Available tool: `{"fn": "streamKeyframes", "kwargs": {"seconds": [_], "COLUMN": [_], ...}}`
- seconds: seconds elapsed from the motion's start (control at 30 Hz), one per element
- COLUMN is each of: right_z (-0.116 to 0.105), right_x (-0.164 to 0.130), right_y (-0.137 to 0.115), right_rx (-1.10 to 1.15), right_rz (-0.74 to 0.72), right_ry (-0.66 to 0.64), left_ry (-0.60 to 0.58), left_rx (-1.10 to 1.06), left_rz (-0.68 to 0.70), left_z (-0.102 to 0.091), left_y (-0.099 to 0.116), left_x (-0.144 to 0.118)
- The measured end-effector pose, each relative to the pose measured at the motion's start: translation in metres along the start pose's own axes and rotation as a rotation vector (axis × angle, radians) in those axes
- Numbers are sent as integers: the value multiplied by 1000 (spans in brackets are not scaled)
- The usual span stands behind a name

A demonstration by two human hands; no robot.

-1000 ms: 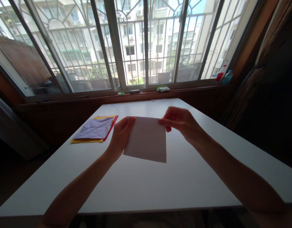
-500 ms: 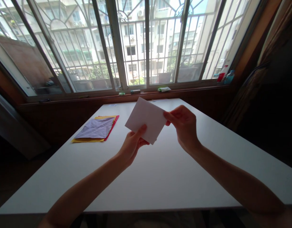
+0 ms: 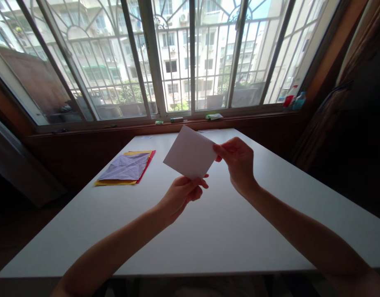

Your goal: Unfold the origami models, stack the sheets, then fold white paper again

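Observation:
A square of white paper point(image 3: 190, 152) is held up above the table, tilted so that its corners point up, down and to the sides. My right hand point(image 3: 239, 163) pinches its right corner between thumb and bent fingers. At the bottom corner, my left hand point(image 3: 183, 194) has its thumb lying across the paper's lower edge, and its curled fingers show just below and to the right. That corner is covered by the thumb, and whatever lies behind the paper is hidden.
To the left on the white table point(image 3: 208, 239) lies a stack of coloured paper, with a creased pale purple sheet point(image 3: 124, 167) over yellow and red ones. Small items, including a green-and-white packet point(image 3: 213, 117), and bottles point(image 3: 298, 101) line the sill of the barred window.
My left thumb has slid off the paper's face, down and right to its bottom corner. The paper has shifted up slightly; my right hand keeps its pinch.

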State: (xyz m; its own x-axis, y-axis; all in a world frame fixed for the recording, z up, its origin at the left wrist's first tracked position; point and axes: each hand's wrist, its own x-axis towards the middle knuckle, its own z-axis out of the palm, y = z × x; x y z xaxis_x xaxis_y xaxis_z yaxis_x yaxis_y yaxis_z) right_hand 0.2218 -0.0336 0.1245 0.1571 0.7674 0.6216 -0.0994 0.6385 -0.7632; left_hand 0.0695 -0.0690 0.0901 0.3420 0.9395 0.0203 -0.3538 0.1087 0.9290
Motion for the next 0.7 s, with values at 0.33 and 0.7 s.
{"fn": "streamKeyframes", "kwargs": {"seconds": [0.33,0.7], "right_z": [-3,1], "right_x": [4,5], "right_y": [4,13], "right_rx": [14,-2], "right_rz": [38,44], "right_ry": [14,19], "left_ry": [1,375], "left_rx": [203,73], "left_rz": [62,437], "left_z": [-11,-45], "left_y": [20,45], "left_x": [3,31]}}
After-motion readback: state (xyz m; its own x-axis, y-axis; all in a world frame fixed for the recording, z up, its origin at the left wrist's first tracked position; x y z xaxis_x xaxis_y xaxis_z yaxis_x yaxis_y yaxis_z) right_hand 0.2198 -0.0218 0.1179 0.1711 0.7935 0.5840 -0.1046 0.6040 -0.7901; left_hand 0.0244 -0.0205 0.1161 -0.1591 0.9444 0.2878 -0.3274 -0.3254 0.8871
